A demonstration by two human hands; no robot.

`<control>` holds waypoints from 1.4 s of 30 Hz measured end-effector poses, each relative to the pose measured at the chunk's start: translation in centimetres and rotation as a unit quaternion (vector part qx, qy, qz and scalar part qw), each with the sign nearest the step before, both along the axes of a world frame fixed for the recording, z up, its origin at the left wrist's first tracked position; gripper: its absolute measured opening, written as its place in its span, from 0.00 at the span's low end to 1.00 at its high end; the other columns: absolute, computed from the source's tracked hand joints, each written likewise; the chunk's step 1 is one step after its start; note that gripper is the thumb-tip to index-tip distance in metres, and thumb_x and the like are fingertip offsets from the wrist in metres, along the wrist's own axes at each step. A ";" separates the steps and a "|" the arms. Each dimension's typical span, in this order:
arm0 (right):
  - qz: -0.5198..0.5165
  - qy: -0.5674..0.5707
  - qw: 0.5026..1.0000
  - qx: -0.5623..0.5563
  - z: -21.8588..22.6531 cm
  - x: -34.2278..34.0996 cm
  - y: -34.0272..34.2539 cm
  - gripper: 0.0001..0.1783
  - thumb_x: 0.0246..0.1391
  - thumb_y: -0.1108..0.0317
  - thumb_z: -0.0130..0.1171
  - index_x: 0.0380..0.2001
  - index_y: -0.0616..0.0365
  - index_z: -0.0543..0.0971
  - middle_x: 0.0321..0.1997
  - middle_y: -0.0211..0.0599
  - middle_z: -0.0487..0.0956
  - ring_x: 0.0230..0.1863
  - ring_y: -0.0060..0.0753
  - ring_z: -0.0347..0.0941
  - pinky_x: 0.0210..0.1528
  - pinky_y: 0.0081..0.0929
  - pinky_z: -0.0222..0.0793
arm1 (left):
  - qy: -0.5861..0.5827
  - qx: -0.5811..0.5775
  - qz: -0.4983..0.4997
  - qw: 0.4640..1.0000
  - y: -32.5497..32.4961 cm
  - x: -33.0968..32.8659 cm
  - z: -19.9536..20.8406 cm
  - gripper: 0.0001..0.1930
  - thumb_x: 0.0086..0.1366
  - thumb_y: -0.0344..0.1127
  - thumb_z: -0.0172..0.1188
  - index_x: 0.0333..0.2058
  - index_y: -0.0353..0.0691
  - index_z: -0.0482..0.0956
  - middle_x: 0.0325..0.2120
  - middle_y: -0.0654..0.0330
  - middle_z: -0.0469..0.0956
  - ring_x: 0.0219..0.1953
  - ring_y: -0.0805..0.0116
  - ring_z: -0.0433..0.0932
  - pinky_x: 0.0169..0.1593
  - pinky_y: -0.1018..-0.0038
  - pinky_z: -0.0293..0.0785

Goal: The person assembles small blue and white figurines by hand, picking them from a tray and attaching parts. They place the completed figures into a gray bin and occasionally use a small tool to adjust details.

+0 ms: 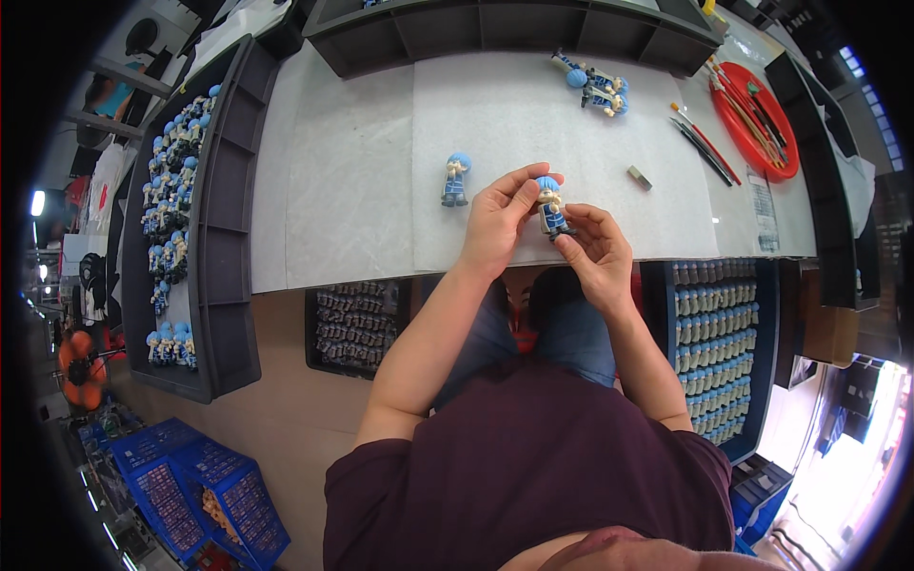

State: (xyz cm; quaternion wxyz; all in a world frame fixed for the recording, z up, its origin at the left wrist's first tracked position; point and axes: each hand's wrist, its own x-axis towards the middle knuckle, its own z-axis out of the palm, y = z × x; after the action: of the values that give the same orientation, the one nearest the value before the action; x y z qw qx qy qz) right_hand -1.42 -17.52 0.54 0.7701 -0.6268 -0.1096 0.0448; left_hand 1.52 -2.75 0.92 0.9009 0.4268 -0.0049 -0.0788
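Observation:
Between both hands, above the table's front edge, is a small blue-haired figurine in a blue and cream outfit with dark shoes. My left hand pinches its head between thumb and fingers. At its feet and lower side, my right hand grips it with thumb and fingertips. A similar figurine lies on the white sheet to the left of my left hand. Farther back on the sheet, several more figurines lie in a cluster. A small grey-green block rests right of my hands.
Thin brushes lie near a red oval tray holding more brushes. A dark crate of figurines stands at the left, another crate at the back. Below the table are a crate of figurine rows and a dark tray.

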 end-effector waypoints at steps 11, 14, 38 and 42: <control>-0.010 0.002 1.000 0.023 0.0 0.0 0.0 0.21 0.49 0.80 0.55 0.47 0.65 0.64 0.46 0.41 0.70 0.48 0.28 0.67 0.49 0.22 0.66 | -0.012 0.002 0.000 1.000 0.1 -0.1 0.1 0.17 0.64 0.38 0.48 0.46 0.30 0.70 0.42 0.52 0.73 0.40 0.70 0.73 0.48 0.74 0.68; -0.017 -0.011 0.999 0.032 -0.2 0.0 0.1 0.22 0.48 0.80 0.56 0.47 0.65 0.65 0.45 0.42 0.70 0.47 0.28 0.68 0.48 0.23 0.67 | -0.015 -0.006 0.000 1.000 0.1 -0.1 -0.2 0.17 0.64 0.38 0.49 0.46 0.30 0.70 0.39 0.55 0.74 0.40 0.70 0.73 0.47 0.74 0.68; -0.057 0.061 0.995 0.053 1.1 -0.7 -2.1 0.25 0.45 0.80 0.58 0.48 0.63 0.65 0.41 0.43 0.72 0.42 0.26 0.70 0.44 0.21 0.70 | -0.104 0.042 -0.021 0.993 -0.2 -0.3 -0.4 0.22 0.57 0.22 0.54 0.52 0.35 0.66 0.46 0.50 0.72 0.48 0.64 0.72 0.53 0.71 0.67; -0.086 0.033 0.995 0.031 0.2 -0.7 -2.2 0.26 0.46 0.76 0.60 0.49 0.62 0.65 0.39 0.41 0.73 0.41 0.24 0.70 0.44 0.19 0.70 | -0.128 0.072 -0.038 0.988 -0.1 -0.4 -0.2 0.25 0.56 0.19 0.52 0.53 0.35 0.63 0.48 0.48 0.70 0.50 0.61 0.70 0.54 0.70 0.65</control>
State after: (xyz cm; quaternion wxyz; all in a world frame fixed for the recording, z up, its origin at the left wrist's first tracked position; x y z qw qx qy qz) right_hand -2.17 -19.73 0.70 0.7935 -0.6078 -0.0311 -0.0047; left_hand 1.13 -2.88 0.73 0.8562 0.4965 -0.1308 -0.0584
